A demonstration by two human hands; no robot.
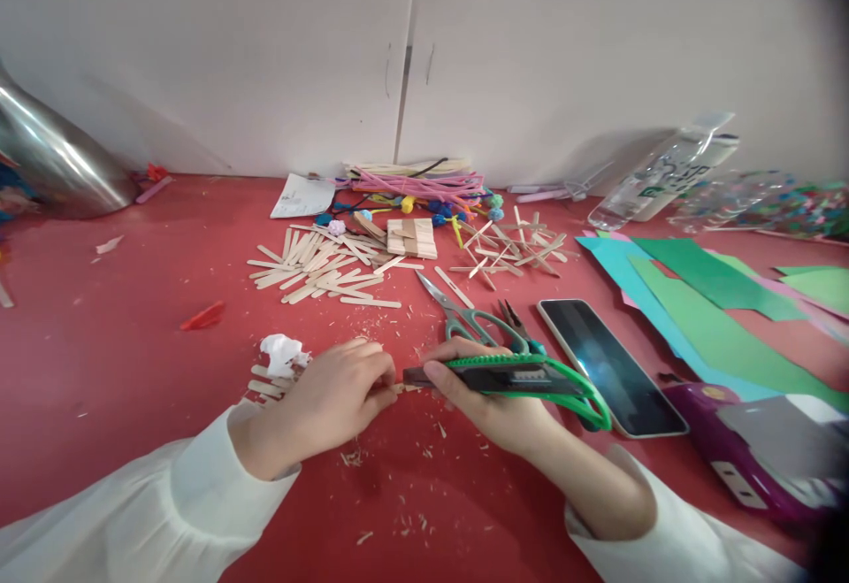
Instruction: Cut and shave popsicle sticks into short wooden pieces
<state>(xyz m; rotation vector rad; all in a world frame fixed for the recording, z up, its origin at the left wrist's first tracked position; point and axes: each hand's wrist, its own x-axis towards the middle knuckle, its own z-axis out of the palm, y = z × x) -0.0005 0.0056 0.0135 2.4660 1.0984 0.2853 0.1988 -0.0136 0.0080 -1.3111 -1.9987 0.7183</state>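
My right hand (491, 402) is wrapped round a green and black utility knife (523, 374), its blade pointing left. My left hand (338, 388) pinches a small wooden stick (401, 387), mostly hidden by the fingers, and the blade tip meets its visible end. Pale wood shavings (424, 450) are scattered on the red table around both hands. Beside my left wrist lie a crumpled white tissue (282, 354) and several short stick pieces (265, 385). Just beyond my right hand rest grey-handled scissors (474, 322) and pliers (517, 322).
Craft sticks (318, 264) lie loose beyond my hands, with a stick bundle (411, 238) and pipe cleaners (417, 183) behind. On the right are a phone (610, 366), a purple device (762, 446), coloured paper (703, 309) and a plastic bottle (663, 172). A metal flask (59, 154) stands far left.
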